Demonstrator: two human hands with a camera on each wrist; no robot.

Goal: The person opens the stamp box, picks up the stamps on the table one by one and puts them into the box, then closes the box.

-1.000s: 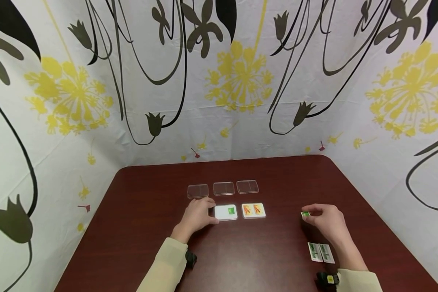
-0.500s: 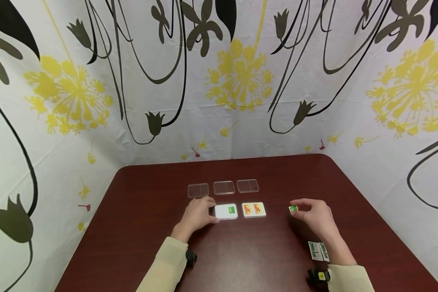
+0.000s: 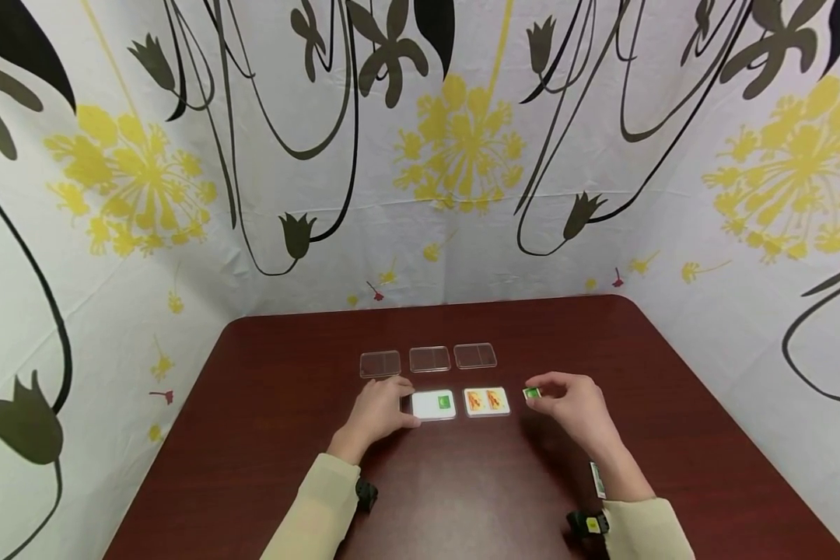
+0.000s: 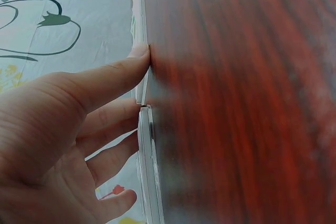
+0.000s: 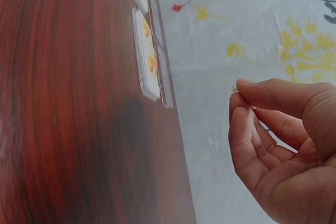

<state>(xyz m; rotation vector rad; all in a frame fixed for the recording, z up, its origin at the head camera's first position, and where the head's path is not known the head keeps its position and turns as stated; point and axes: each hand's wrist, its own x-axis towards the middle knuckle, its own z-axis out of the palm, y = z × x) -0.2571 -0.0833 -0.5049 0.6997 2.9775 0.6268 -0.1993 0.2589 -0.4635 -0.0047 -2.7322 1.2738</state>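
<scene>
A flat white case [image 3: 425,406] with one green square picture lies mid-table. My left hand [image 3: 378,411] holds it by the left end, thumb at the near corner and index finger at the far one. In the left wrist view the thumb [image 4: 126,69] presses the case's edge, and the edge of another flat case [image 4: 149,166] shows below the fingers. My right hand [image 3: 577,404] pinches a small green square picture piece [image 3: 532,393] above the table, right of a second white case [image 3: 486,401] with two orange pictures. Fingertips mostly hide the piece in the right wrist view.
Three clear shallow trays [image 3: 380,364] stand in a row behind the white cases. A printed card [image 3: 597,480] lies partly hidden under my right forearm. The dark red table [image 3: 448,490] meets a patterned cloth [image 3: 434,264] at the back and sides.
My right hand has moved left with the green picture piece, toward the cases. Its forearm now covers most of the printed cards. The left hand stays in place.
</scene>
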